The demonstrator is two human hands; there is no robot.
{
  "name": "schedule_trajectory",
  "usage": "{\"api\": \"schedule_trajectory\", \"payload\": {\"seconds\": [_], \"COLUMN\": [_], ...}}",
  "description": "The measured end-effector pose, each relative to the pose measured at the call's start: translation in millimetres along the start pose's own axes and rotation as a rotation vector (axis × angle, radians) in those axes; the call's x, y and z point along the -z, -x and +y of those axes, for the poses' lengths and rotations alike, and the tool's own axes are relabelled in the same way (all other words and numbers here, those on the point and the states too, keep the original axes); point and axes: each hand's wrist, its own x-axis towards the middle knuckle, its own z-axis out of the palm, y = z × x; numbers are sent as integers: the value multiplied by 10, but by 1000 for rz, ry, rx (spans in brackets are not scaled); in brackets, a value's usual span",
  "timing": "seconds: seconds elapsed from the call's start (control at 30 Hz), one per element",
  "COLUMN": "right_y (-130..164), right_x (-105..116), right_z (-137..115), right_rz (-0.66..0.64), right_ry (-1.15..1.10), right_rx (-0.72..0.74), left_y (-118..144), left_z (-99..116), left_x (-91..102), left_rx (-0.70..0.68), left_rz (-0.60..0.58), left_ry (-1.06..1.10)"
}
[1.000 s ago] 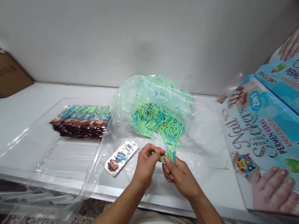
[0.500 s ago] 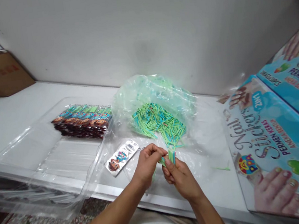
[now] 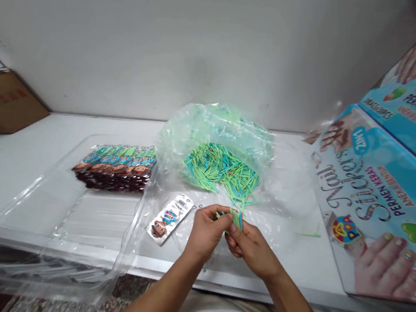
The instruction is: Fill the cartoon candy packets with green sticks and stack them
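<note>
At twelve o'clock, stick pile (image 3: 221,172): spills from its clear plastic bag (image 3: 171,145), its near end closer to our right hand (image 3: 249,243).
Our hands: together, left hand (image 3: 207,231) and right pinching green and blue sticks (image 3: 236,217).
Held sticks: long axis roughly twelve to six.

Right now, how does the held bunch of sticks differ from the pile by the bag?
The bunch is small and in the right hand; the pile is far larger, lying by the bag. The bunch looks roughly lined up; the pile lies crisscrossed. Both mix green and blue.
</note>
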Motion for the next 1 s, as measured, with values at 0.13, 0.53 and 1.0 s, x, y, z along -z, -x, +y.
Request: {"api": "schedule_trajectory", "payload": {"seconds": [0.13,0.53,1.0], "right_y": [-7,12,23], "right_x": [-6,31,-1], "right_z": [-1,2,-34], "right_rz": [2,-15,-48], "right_ry": [0,21,33], "right_rx": [3,8,-3], "left_y": [13,11,11], "left_z": [-6,105,152], "left_x": [-15,-30,38], "left_rx": [13,-24,0], "left_rz": [1,-72,-173], "left_ry": [24,29,-29]}}
